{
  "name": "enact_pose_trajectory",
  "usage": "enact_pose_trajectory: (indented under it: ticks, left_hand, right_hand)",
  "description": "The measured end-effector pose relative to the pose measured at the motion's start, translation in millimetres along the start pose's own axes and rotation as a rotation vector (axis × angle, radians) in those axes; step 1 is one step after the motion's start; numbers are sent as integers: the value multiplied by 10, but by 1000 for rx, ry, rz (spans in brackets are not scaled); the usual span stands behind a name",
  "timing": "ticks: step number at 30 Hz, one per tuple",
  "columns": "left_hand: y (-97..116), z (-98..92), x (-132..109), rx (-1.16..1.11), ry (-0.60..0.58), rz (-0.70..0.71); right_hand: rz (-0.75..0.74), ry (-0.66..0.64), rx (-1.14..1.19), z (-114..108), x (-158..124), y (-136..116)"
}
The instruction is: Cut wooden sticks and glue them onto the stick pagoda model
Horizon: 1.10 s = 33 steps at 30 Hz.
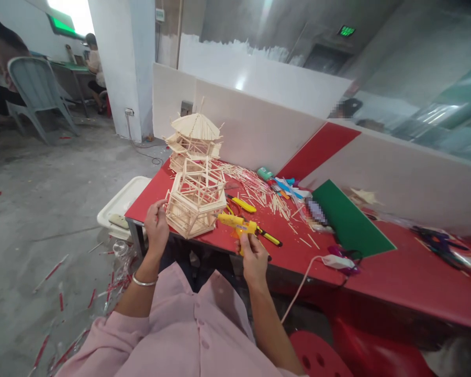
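A small hexagonal building model of pale wooden sticks stands at the near left edge of the red table. My left hand is closed at its left side, with the fingertips on its outer sticks. In my right hand is a yellow hot glue gun, its nozzle pointing left at the model's right side. The tip looks close to the sticks; whether it touches them I cannot tell. Behind stands a second stick model with a pointed, slatted roof.
Loose sticks are spread over the red table. Near the glue gun lie a yellow-handled tool and a yellow-black cutter knife. A green board leans farther right. A white power strip trails a cable. Other people sit at back left.
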State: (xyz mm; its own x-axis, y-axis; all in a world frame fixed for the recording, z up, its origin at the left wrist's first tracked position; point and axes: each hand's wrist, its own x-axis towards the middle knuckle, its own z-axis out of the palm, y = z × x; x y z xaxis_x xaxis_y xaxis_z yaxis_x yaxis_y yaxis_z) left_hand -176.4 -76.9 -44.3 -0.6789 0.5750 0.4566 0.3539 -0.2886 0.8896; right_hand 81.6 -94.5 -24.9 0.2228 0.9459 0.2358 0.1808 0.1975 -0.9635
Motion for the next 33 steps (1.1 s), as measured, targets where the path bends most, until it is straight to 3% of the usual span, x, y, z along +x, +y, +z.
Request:
enact_pose_trajectory:
  ticks: [5,12,20,23,26,29,33]
  left_hand:
    - [12,24,-64,-13,-22,-67]
    - [4,3,-101,22,-23,29]
    - [-14,18,-78,-19,34,-23]
    - [-29,-27,25,73,59,14]
    - [-47,-34,174,123,30,163]
    - [-76,19,317,147,-72,317]
    - [-174,118,426,168,-221,408]
  right_hand:
    - [-54,-112,-81,139,-154,52]
    - [-231,-57,-219,202,-225,21]
    - [-551,-151,-336,167,-269,0]
    - [-549,-122,-354,82,-246,30]
    - [-458,-33,-341,-50,-210,12]
    - [-355,68,-273,-125,-145,-64]
    - [-338,64,-212,1,-20,-233]
